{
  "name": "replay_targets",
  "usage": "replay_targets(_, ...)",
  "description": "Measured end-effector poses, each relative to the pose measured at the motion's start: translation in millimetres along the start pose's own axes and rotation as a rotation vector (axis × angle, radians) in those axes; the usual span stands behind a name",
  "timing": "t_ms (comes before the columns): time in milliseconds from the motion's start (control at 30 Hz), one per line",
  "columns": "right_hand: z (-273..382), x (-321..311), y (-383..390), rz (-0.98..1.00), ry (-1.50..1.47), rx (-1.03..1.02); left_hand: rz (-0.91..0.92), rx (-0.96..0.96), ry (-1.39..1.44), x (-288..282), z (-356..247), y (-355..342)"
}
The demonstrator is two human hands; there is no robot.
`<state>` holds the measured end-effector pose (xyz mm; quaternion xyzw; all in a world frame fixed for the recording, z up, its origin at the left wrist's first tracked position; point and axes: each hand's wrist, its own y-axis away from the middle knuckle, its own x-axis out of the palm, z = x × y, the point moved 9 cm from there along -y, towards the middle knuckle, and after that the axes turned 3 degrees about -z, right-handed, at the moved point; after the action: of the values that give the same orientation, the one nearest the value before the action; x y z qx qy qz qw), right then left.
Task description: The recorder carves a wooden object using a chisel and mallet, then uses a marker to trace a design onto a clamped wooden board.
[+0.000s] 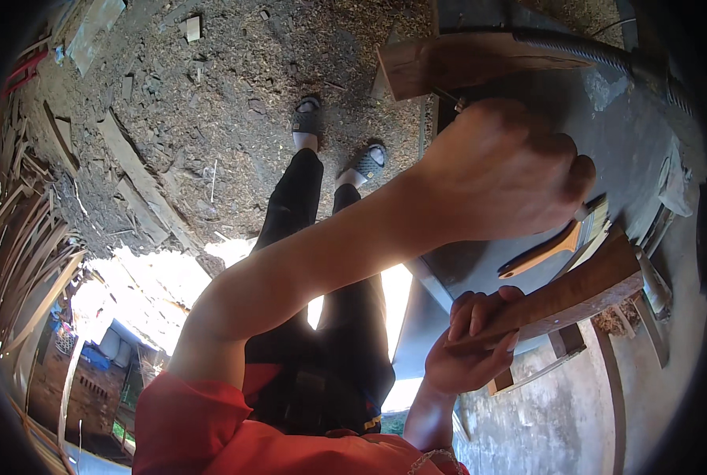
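Note:
My left hand (511, 174) reaches across in front of me over a grey worktop (480, 261), its fingers curled into a fist. Whatever it holds is hidden; a thin metal bit shows by its far side. Lower down, my right hand (476, 340) grips the end of a curved brown wooden piece (567, 301), thumb and fingers on either side. That piece slants up to the right. Between the hands, a paintbrush (543, 252) with an orange-brown wooden handle lies on the worktop. Beyond my left fist lies a reddish-brown board (480, 62).
A dark ribbed hose (598, 51) runs along the worktop's far side. Wood scraps (662, 229) sit at its right. Shavings and offcuts cover the ground (235, 103), with long planks (136, 170) at left. Thin wooden strips (21, 245) are heaped at the far left.

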<state>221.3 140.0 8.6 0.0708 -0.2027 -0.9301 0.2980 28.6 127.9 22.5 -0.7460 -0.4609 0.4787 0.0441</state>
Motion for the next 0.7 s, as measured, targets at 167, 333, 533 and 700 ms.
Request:
replay_targets(167,-1,-10,-1,-0.037,-0.019,-0.017,-0.03,0.02,0.076,-5,1,-6)
replay_targets(333,11,-14,-4,-0.084,0.084,-0.004,-0.021,-0.023,0.048,-7,5,-9)
replay_targets(533,48,-10,-21,-0.123,-0.057,-0.197,-0.012,-0.041,0.014,-7,7,-11)
replay_targets(700,7,30,-14,0.283,0.325,0.114,-0.056,-0.091,0.011,-7,12,-14)
